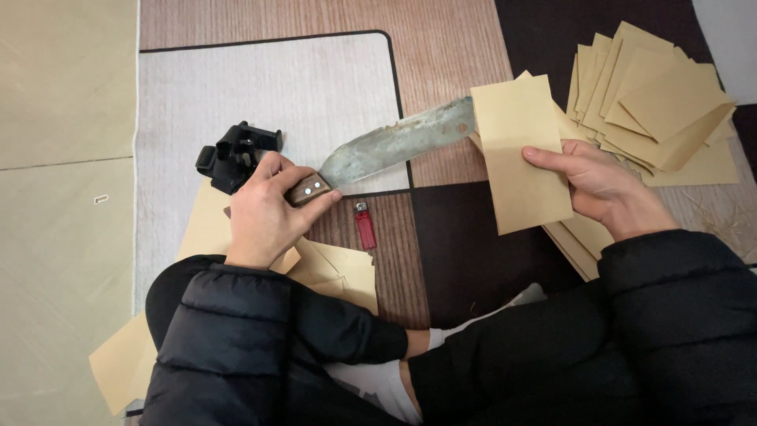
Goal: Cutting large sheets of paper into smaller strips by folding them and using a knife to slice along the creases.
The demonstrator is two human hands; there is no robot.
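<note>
Beside stacked sheets, knife edge inside folded paper.

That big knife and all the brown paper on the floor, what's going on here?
A person sits on a patterned mat, seen from above. The left hand grips the wooden handle of a large worn knife, its blade tip tucked behind a folded brown paper sheet held by the right hand. A pile of similar sheets lies beyond, more by the knees. A red lighter and a black plastic gadget rest nearby.
</note>
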